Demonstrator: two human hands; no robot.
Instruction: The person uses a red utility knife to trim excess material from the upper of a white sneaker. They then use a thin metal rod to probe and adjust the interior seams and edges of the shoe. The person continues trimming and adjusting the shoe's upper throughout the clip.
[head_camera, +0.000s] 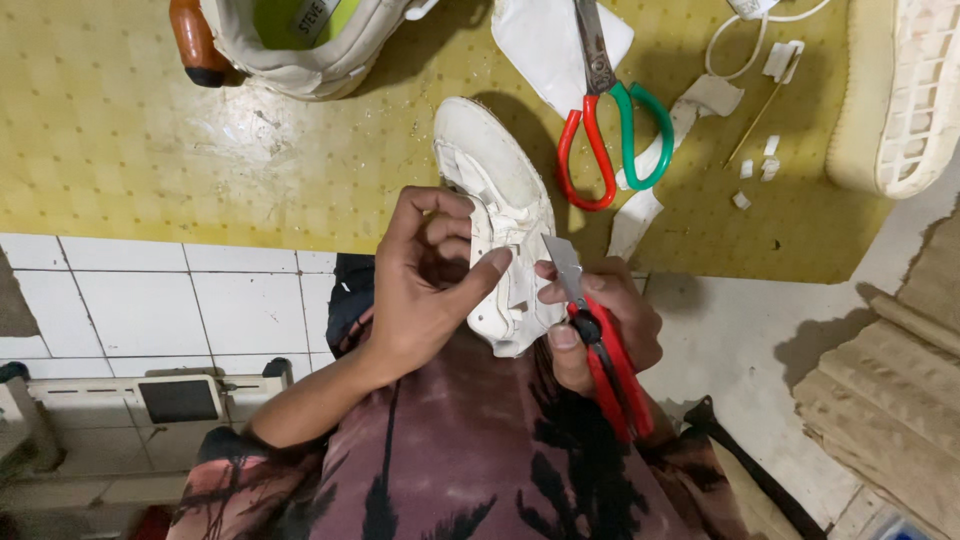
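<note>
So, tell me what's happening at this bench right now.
A person holds a white shoe with the left hand, thumb pressed on its upper. The right hand grips a red-handled utility knife, blade laid against the shoe's side. On the yellow mat lie scissors with red and green handles, white scraps, another shoe and a loose sole.

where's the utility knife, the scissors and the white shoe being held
utility knife (600, 345), head view, red handle near the blade
scissors (612, 135), head view, between red and green loops
white shoe (495, 170), head view, upper surface
</note>
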